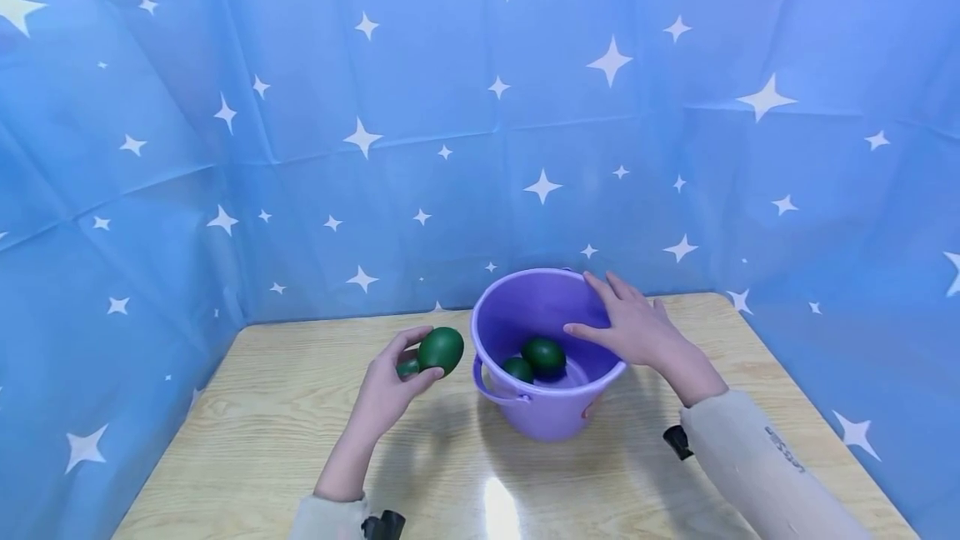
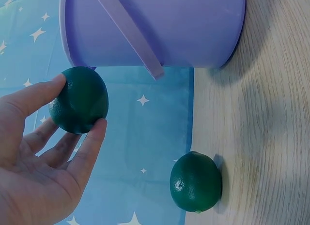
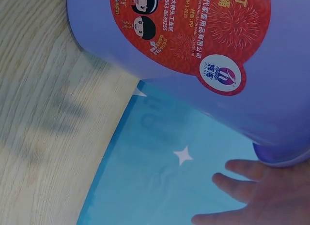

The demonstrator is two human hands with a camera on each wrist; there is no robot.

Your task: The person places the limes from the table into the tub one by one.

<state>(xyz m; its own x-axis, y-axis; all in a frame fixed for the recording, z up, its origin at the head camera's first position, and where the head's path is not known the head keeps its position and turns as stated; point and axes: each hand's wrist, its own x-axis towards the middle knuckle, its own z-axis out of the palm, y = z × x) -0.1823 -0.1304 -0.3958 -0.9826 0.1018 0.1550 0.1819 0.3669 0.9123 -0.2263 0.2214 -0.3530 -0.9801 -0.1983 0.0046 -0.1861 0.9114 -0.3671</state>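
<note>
My left hand (image 1: pixel 386 386) pinches a green lime (image 1: pixel 441 350) between thumb and fingertips, left of the purple bucket (image 1: pixel 551 415). In the left wrist view this lime (image 2: pixel 80 100) is just outside the bucket wall. A second lime (image 2: pixel 195 182) rests on the table; in the head view it shows partly behind my left fingers. Two more limes, one larger in view (image 1: pixel 543 357), lie inside the bucket. My right hand (image 1: pixel 637 327) straddles the bucket's right rim, thumb over the inside. Its fingers (image 3: pixel 237 187) extend straight and spread along the outside.
The bucket stands on a light wooden table (image 1: pixel 300 407), its handle (image 1: pixel 495 394) hanging on the left side. A red label (image 3: pixel 193 26) covers part of its wall. Blue star-patterned cloth (image 1: pixel 450 107) hangs behind the table and at both sides.
</note>
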